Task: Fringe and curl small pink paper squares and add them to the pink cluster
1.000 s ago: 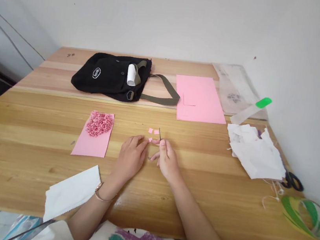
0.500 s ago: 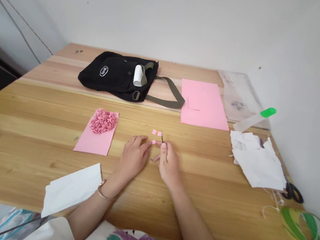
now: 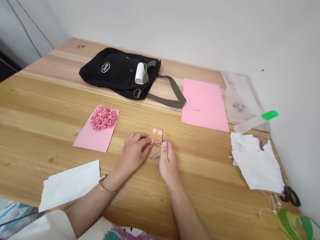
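My left hand (image 3: 135, 152) rests on the wooden table, thumb and index finger closed on the edge of a small pink paper square (image 3: 152, 141). Close beside it, my right hand (image 3: 168, 163) grips a thin pointed metal tool (image 3: 163, 135) between thumb and index finger, tip pointing away from me. Its exact kind is too small to make out, and its lower part is hidden by the fingers. Two more pink squares, a left one (image 3: 154, 130) and a right one (image 3: 159, 132), lie just beyond my fingertips; the tool's tip is next to the right one.
On the left, a bunch of pink beads or buds (image 3: 103, 118) lies on pink paper (image 3: 93, 139), with folded white paper (image 3: 70, 185) nearer me. Behind are a black bag (image 3: 116, 72) and pink sheets (image 3: 207, 102). White scraps (image 3: 260, 166), black-handled scissors (image 3: 293, 196) and green ribbon (image 3: 290, 229) lie right.
The small pink square at my left fingertips now looks tilted and more covered by the fingers. Both hands stay in nearly the same place; the view has shifted slightly.
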### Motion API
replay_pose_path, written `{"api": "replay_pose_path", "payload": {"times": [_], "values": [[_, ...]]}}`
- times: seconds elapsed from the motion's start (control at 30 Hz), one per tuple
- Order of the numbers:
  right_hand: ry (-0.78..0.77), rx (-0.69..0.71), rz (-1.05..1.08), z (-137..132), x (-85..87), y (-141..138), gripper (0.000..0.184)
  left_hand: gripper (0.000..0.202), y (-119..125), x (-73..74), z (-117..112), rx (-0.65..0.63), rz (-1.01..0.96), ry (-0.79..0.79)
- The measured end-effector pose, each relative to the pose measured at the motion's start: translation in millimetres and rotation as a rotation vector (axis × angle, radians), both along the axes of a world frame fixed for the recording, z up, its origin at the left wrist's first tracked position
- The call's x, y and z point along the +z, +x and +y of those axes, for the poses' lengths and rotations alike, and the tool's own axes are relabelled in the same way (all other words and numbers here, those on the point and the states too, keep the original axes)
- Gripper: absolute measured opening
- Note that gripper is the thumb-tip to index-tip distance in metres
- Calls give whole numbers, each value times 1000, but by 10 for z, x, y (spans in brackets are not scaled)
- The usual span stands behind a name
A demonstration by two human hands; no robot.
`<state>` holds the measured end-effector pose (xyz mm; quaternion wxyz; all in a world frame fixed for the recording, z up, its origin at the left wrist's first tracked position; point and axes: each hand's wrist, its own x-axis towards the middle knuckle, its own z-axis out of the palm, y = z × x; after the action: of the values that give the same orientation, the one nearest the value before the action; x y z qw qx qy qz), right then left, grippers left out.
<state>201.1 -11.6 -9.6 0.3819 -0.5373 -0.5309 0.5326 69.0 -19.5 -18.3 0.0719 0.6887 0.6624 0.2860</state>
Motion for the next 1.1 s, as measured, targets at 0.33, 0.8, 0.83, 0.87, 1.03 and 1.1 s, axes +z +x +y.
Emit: {"api": "replay_pose_path", "payload": {"times": [0.33, 0.8, 0.83, 0.87, 1.03, 1.1], "values": [[-134, -90, 197, 61, 4, -11, 44, 24, 98, 94, 40, 33, 108, -54], [-186, -168, 328, 86, 77, 83, 57, 13, -53, 269, -73, 7, -261, -144], [-163, -165, 319, 89, 64, 86, 56, 13, -90, 261, -88, 27, -322, -139], [-148, -163, 305, 91, 49, 87, 56, 13, -126, 246, -102, 38, -389, -134], [-97, -152, 242, 74, 1, 88, 54, 16, -186, 144, -166, 45, -662, -132], [-84, -150, 229, 65, 6, 88, 53, 16, -155, 123, -180, 46, -725, -154]]}}
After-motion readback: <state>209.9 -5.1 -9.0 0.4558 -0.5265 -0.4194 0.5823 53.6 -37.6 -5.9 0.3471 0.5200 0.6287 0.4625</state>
